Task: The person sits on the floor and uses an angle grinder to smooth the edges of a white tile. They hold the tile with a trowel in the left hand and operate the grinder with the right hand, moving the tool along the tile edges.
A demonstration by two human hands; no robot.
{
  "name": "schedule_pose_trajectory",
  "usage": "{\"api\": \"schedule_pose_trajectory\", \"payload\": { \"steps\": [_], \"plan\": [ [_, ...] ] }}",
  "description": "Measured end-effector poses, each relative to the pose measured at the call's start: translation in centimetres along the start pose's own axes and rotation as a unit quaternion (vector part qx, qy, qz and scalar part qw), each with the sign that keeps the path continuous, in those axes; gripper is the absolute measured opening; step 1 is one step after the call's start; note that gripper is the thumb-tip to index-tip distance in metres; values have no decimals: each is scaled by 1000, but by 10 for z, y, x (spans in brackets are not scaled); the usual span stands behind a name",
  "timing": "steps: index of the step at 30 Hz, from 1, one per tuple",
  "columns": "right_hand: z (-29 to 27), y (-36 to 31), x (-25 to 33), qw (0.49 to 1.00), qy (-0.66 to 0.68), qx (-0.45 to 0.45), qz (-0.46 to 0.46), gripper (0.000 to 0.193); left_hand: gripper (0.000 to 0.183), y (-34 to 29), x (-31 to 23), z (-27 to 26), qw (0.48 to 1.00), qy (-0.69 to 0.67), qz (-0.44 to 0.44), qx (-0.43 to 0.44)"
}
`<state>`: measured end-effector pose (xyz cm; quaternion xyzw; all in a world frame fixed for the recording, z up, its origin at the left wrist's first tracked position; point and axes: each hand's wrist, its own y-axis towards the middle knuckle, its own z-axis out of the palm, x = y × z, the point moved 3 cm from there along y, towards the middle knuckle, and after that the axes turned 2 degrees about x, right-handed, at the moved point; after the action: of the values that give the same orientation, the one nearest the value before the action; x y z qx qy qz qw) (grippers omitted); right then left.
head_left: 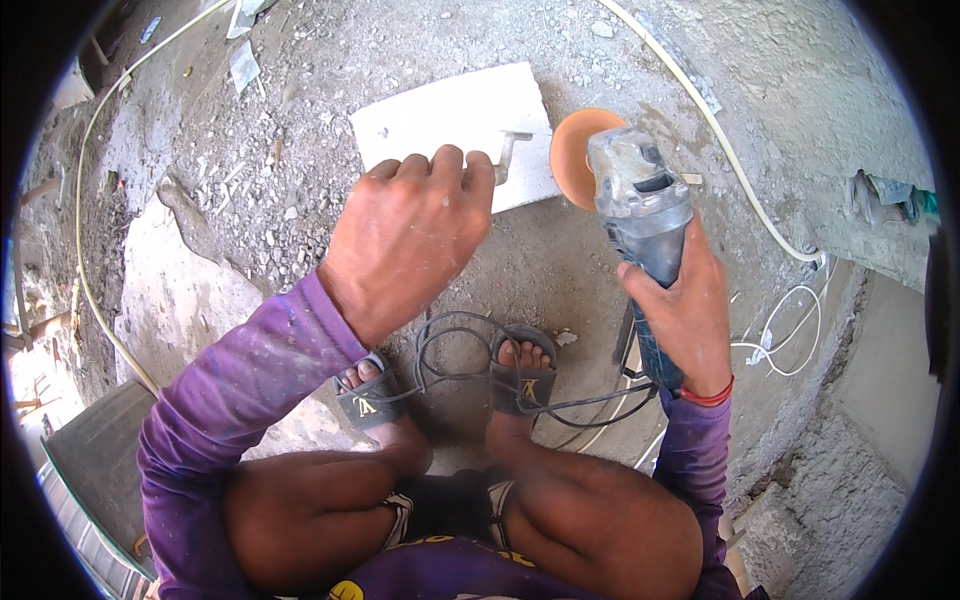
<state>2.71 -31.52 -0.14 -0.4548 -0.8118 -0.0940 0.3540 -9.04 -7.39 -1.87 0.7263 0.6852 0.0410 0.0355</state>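
My left hand (415, 230) is closed, knuckles up, around a small bent grey metal piece (506, 152). Its short crooked end sticks out past my fingers over a white slab (450, 115) on the ground; the rest is hidden in my fist. In my right hand (690, 315) is an angle grinder (645, 205), gripped around its body. An orange disc (575, 158) is fitted at the grinder's head, beside the slab's right edge. Whether the disc is spinning cannot be told. The grinder's dark cord (590, 410) runs back below my right wrist.
Loops of dark cord (430, 350) lie across and between my sandalled feet. A pale hose (690, 90) curves over the ground on the right, and another cable (85, 240) on the left. Rubble (290, 150) covers the ground. A dark bin-like container (100, 470) stands lower left.
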Motion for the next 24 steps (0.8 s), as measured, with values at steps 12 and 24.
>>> {"api": "schedule_pose_trajectory", "payload": {
  "steps": [12,24],
  "plan": [
    [-6,-2,-5,999,30,-25,15,53,32,-5,18,2,987,-129,-63,69],
    [5,7,13,999,-34,-3,-38,52,36,-4,7,1,990,-105,-42,82]
  ]
}}
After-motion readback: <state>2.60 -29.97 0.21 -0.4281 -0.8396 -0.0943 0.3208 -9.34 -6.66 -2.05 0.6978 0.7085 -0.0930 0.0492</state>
